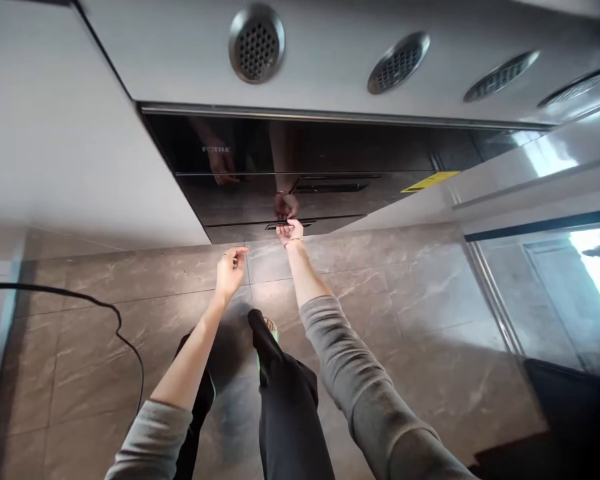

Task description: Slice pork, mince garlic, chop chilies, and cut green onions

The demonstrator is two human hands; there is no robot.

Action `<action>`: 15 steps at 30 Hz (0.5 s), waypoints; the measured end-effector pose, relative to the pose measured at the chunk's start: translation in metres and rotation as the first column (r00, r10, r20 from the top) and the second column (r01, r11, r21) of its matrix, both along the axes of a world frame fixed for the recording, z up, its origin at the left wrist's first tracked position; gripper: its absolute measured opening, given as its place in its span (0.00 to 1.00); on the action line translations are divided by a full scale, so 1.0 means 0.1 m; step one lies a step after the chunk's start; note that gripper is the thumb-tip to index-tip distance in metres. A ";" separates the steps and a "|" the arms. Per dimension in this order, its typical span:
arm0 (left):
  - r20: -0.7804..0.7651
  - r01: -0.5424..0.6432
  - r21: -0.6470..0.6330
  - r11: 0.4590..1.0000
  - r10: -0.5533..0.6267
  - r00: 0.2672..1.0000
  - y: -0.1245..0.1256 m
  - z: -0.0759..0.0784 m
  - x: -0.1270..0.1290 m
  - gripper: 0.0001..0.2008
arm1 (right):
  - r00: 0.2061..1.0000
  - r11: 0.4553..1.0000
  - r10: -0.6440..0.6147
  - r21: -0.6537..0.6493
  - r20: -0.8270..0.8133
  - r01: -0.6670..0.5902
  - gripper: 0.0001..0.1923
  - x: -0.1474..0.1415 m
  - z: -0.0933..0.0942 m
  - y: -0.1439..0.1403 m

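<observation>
A black glossy built-in appliance (240,193) with FOTILE lettering and two drawer fronts sits low in the cabinet wall. My right hand (291,231) is at its lowest drawer front, fingers hooked at the recessed drawer handle (307,223); the fingertips are partly hard to make out. To the left, my left hand (231,269) hangs above the floor, loosely bent with fingers apart, holding nothing. It touches neither the appliance nor anything else. The upper drawer's recessed grip (330,187) shows above my right hand. Both hands are mirrored in the dark glass.
Round metal vents (257,45) line the pale panel above. A yellow label (430,181) is stuck on the upper drawer front. Tiled floor (360,300) lies below, with a black cable (95,300) at left. My legs in dark trousers (293,413) stand close behind my hands.
</observation>
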State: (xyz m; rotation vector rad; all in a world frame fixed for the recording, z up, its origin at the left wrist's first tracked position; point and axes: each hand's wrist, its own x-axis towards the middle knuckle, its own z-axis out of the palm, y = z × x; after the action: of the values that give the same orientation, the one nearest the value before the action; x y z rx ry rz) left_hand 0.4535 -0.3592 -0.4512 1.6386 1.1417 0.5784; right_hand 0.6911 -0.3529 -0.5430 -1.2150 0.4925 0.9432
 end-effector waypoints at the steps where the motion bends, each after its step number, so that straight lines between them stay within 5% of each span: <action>1: -0.029 -0.002 0.022 1.000 0.003 1.000 0.01 -0.02 0.01 0.11 | 1.000 1.000 -0.002 -0.002 0.003 0.002 0.06 -0.04 -0.01 -0.04; 5: -0.182 0.013 0.168 0.986 0.019 0.983 0.10 -0.03 0.02 0.15 | 0.999 0.994 0.040 -0.105 0.013 -0.038 0.11 -0.27 0.06 -0.42; 8: -0.331 0.147 0.226 0.963 -0.066 0.941 0.19 -0.05 0.05 0.16 | 1.000 0.988 0.014 -0.154 -0.001 -0.014 0.12 -0.49 0.14 -0.84; 15: -0.629 0.416 0.056 0.908 -0.291 0.721 0.30 -0.40 0.23 0.15 | 0.999 0.977 0.026 -0.211 -0.044 -0.035 0.13 -0.85 0.16 -1.64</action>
State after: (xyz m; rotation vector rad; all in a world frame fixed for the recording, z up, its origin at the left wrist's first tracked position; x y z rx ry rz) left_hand 0.4767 -0.3294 -0.4909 2.2448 1.1859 -0.1274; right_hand 0.6058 -0.5171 -0.5267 -1.4006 0.6207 0.9613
